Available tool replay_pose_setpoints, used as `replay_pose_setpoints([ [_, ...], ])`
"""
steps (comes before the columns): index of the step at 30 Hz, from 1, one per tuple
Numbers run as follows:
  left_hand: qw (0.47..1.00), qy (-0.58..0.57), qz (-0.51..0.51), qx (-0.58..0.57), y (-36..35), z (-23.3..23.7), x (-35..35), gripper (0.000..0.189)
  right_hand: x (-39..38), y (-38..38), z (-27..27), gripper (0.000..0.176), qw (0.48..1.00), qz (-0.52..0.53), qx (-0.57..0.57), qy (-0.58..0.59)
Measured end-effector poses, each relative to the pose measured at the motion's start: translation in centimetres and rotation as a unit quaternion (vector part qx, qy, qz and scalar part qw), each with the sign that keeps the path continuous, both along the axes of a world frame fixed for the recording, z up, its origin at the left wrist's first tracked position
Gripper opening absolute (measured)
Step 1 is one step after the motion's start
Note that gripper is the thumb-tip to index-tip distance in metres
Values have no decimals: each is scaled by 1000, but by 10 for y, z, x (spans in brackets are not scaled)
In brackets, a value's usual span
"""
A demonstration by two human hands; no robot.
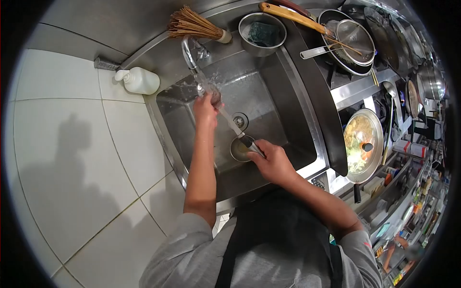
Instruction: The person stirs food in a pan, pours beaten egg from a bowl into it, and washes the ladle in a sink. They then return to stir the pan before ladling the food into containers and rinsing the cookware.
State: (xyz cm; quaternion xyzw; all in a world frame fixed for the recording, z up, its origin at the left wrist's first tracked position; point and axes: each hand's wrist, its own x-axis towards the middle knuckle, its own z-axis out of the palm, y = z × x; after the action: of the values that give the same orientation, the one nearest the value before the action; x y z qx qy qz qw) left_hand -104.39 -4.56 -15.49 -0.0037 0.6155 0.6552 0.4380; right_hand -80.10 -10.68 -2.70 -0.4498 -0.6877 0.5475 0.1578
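Note:
My right hand (272, 161) is closed round the dark handle of a knife (233, 123), whose pale, narrow blade slants up and left across the sink. At the blade's far end, my left hand (205, 111) is closed under the running faucet (188, 55). Water splashes over its fingers, and I cannot make out what they grip there. A small round metal bowl (236, 154) sits on the sink floor below the knife handle, partly hidden by it. Close to the bowl is the drain (240, 121) of the steel sink (273, 89).
A white pump bottle (141, 80) lies left of the sink. Behind are a stick brush (197, 25) and a metal pot (253, 47) holding a dark green pad. To the right, strainers (353, 38) rest over a pan, and a glass-lidded pan (361, 149) of food stands on the stove.

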Motion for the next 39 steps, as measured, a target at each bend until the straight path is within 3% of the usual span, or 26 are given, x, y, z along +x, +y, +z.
replay_pose_setpoints([
  [1,993,-97,2,68,1,10,-2,32,1,2,1,23,987,-17,-156,37],
  [3,937,-284,6,204,1,27,-12,44,6,9,6,19,885,-46,-450,108],
  [6,783,-450,-76,423,3,-3,-36,61,17,7,2,26,714,-90,-630,292],
  [9,794,-487,41,361,8,-10,-27,65,19,12,-10,33,615,-122,-695,352],
  [12,854,-430,155,248,15,17,8,60,10,21,-16,31,583,-123,-713,370],
  [13,875,-398,184,203,14,25,19,58,4,24,-14,29,628,-123,-685,348],
  [15,944,-284,84,145,2,23,36,50,-8,28,-8,26,713,-124,-622,297],
  [16,968,-223,33,113,-4,23,44,46,-11,29,-10,24,788,-109,-558,234],
  [18,995,-62,-32,77,-14,29,54,40,-16,30,-15,23,903,-72,-411,99],
  [19,996,19,-63,55,-18,32,55,37,-15,27,-20,23,951,-51,-293,85],
  [20,995,17,-91,45,-22,32,52,37,-13,22,-24,23,982,-27,-170,71],
  [21,992,14,-118,37,-24,32,46,37,-13,19,-23,24,998,-2,-42,56],
  [25,984,51,-167,42,-21,23,33,40,-15,15,-7,27,1000,-8,-15,-18],
  [28,985,22,-171,-15,-12,23,25,43,-15,15,-3,27,998,7,33,-55],
  [30,993,1,-120,-16,-9,12,11,44,-14,11,-1,29,993,22,65,-92],
  [33,997,-19,-63,49,5,-15,-20,43,-2,4,-12,26,999,24,-24,-3],
  [34,995,-23,-48,79,9,-3,-21,43,3,9,-10,25,965,-15,-247,87],
  [35,987,-152,-3,50,11,11,-23,37,7,18,-6,25,872,-53,-454,173],
  [36,937,-278,-55,204,9,-4,-32,37,9,22,-4,25,726,-88,-635,249],
  [37,844,-391,-107,350,8,-34,-48,37,9,23,-5,27,675,-95,-673,288],
  [38,712,-487,-154,481,9,-56,-58,39,9,25,-7,28,621,-101,-706,324],
  [39,717,-478,-131,490,10,-66,-56,45,9,26,-8,30,564,-109,-737,357],
])
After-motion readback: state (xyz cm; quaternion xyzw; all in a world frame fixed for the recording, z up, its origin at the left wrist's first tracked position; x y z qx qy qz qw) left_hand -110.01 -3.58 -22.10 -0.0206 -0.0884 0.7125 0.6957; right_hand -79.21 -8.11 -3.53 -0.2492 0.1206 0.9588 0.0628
